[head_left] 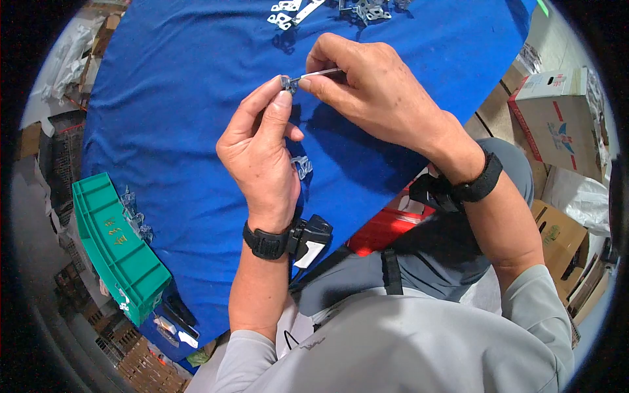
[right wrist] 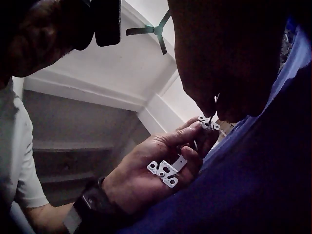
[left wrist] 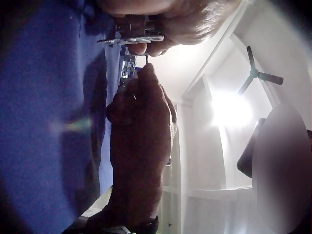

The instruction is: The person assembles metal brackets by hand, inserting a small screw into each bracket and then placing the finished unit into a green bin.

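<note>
Thin white pin [head_left: 318,74] meets small metal bracket [head_left: 287,83], both held above the blue surface [head_left: 183,98].
The left hand [head_left: 259,154] has its grip pinched tight on the bracket at the fingertips, with spare white brackets [right wrist: 165,171] tucked under its curled fingers. The right hand [head_left: 373,98] pinches the pin, tip at the bracket. The joining looks barely begun. Farther off, a pile of metal parts [head_left: 367,10] waits.

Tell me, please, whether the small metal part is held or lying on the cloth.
Held: the left hand pinches the part above the cloth, and the right hand holds a thin rod to it.
</note>
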Motion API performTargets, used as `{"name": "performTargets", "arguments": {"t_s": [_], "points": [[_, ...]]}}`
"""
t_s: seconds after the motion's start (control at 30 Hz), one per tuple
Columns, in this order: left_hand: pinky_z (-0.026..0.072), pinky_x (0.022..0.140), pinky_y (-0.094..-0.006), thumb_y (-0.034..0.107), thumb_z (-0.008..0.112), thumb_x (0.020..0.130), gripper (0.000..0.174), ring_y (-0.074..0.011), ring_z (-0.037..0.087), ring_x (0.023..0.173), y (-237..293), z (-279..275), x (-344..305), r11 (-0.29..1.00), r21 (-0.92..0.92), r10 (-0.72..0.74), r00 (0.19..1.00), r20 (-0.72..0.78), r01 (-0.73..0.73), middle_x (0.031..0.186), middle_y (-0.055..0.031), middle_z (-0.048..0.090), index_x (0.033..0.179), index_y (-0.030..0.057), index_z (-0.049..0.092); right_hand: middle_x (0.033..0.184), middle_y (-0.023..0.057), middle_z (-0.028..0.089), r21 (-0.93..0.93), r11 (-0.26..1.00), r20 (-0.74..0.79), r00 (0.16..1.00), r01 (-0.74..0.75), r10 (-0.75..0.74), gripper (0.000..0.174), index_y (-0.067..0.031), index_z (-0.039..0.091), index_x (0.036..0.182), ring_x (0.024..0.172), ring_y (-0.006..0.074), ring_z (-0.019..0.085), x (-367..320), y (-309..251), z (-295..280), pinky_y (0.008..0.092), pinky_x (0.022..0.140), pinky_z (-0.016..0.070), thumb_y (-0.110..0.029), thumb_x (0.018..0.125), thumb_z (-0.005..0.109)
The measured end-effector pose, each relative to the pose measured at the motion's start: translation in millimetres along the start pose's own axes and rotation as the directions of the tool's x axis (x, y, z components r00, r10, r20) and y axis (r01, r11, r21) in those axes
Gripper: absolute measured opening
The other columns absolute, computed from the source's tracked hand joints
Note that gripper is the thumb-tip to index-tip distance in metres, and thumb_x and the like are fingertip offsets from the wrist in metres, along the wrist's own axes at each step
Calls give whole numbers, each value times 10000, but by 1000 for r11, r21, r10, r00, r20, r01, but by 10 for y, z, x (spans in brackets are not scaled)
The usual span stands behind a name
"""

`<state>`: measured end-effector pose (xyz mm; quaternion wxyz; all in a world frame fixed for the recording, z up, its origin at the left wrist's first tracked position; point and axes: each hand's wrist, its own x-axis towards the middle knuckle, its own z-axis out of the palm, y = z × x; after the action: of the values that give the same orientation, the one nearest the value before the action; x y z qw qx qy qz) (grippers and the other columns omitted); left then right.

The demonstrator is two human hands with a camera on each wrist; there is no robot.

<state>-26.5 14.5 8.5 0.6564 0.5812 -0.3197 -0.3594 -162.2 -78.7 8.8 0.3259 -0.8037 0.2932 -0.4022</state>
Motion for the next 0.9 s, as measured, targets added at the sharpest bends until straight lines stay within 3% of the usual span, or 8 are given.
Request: {"name": "performTargets", "arguments": {"t_s": [0.17,0.27,0.4,0.47,0.7,0.9], "points": [[509,530,-191,-9,665,898,200,-71,604,700,-9,16,6,1000,-10,-6,1000,-19,6,889,-64,691,1093,-17,704,662,223,609,-137,988,158,983,-71,93,293,5,613,788,645,409,632,15,-17,-65,470,574,489,-263,903,638],[524,537,-195,-10,663,898,198,-75,614,719,-19,3,10,1000,-18,6,1000,-4,-6,902,-68,694,1092,-17,703,667,219,613,-26,1000,41,999,1,0,297,3,615,779,644,409,630,-9,21,1,474,570,484,-265,904,640],[521,535,-193,-10,665,897,197,-76,613,716,-20,-2,10,1000,-24,3,1000,-8,-3,901,-67,694,1090,-17,704,666,216,612,-38,999,62,998,-22,24,285,-1,615,778,642,408,629,-1,7,-14,477,570,483,-257,901,642],[520,536,-193,-9,666,897,197,-77,614,717,-27,-8,9,1000,-25,-2,1000,-12,1,903,-68,695,1090,-17,704,683,214,623,-143,987,187,977,-76,102,255,0,614,795,660,400,639,22,-20,-67,472,579,488,-235,887,648],[520,545,-197,-2,676,893,198,-83,623,723,-6,5,7,1000,-28,-10,1000,-18,10,909,-76,699,1088,-19,704,668,215,617,23,1000,1,1000,11,-11,299,3,619,766,637,408,631,-2,3,11,478,565,483,-262,902,643],[522,552,-200,-2,676,893,199,-88,625,724,-14,7,8,999,-35,-9,1000,-13,9,900,-76,698,1089,-22,702,691,208,630,-139,988,177,980,-64,88,245,3,622,830,666,393,645,15,-7,-47,462,585,502,-232,895,641]]}}
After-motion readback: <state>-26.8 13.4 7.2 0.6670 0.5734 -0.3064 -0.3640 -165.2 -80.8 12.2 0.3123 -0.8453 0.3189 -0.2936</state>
